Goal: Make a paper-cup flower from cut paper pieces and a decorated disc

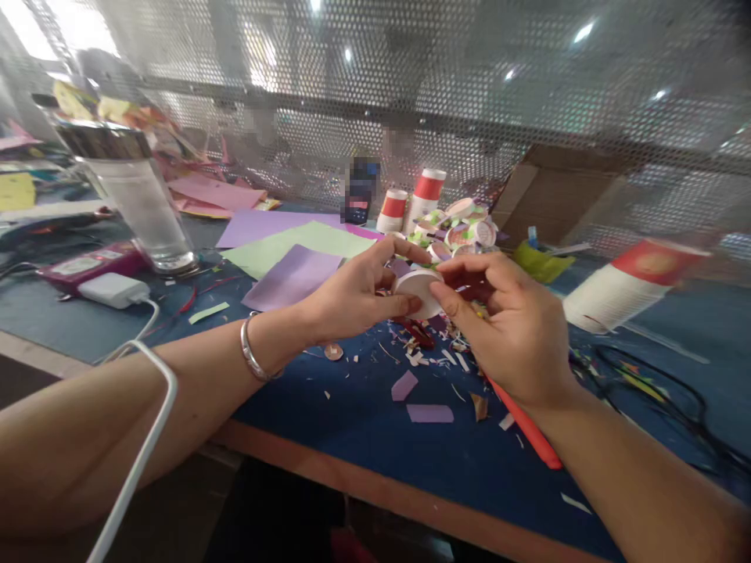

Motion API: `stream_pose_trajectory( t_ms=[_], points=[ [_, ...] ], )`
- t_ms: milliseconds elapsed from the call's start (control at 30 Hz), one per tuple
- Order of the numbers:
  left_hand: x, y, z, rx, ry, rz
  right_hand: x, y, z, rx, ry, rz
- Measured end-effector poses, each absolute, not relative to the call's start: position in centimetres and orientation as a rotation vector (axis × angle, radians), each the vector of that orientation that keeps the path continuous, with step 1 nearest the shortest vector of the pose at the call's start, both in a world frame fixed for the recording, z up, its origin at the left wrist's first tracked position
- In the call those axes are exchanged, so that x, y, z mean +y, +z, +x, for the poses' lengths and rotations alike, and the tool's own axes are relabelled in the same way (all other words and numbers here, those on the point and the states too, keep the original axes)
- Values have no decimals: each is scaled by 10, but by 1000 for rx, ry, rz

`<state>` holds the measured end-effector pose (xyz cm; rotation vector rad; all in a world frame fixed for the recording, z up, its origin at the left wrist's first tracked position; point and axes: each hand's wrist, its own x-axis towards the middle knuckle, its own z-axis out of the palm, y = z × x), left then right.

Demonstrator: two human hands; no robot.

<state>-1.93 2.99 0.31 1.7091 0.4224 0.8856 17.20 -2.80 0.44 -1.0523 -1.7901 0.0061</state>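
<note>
A small white round piece [420, 292], which looks like the cut-off base of a paper cup, is held between both hands above the table. My left hand [369, 289], with a silver bangle at its wrist, pinches its left side between thumb and fingers. On the right side, the thumb and fingertips of my right hand [508, 313] close on its edge. Just behind the hands lies a pile of cut cup pieces [463, 227] with green and purple bits. A red-orange handle [525, 426] lies below my right hand, its other end hidden.
Paper scraps [431, 413] litter the blue table [352, 438]. Purple and green sheets [299, 274] lie left, near a tilted-looking glass bottle [141, 203]. A white charging cable [141, 446] crosses my left forearm. Stacked paper cups [627, 285], black cables [657, 383] and cardboard [543, 191] are right.
</note>
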Motion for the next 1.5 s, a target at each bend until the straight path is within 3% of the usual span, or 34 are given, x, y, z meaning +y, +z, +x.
stream_pose_trajectory(
  t_ms=[367,933,1233,1500],
  points=[
    [21,17,-21,454,934,1542,-30,7,171,-1729,321,-1075],
    [27,14,-20,497,985,1423,-24,3,179,-1746,269,-1043],
    [43,8,-26,391,1068,1804,-22,3,181,-1762,235,-1055],
    [50,8,-29,427,1077,1796,-20,3,183,-1781,233,-1079]
  ],
)
